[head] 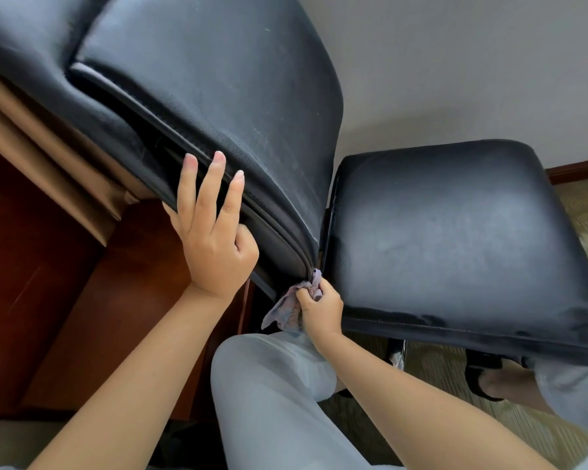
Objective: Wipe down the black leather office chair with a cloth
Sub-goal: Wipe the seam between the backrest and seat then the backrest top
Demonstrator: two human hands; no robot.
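The black leather office chair (218, 106) fills the upper part of the head view, its backrest tilted to the left and its seat cushion (455, 239) to the right. The left hand (214, 245) rests on the side edge of the backrest, three fingers extended straight along the piping seam, thumb tucked beneath. The right hand (319, 308) grips a bunched purple-grey cloth (291, 308), fingers curled round it, pressing it at the bottom corner of the backrest where backrest and seat meet. Dust marks show on the leather. A reddish-brown wooden desk (48, 266) stands left of the chair. Patterned carpet (448, 378) lies beneath.
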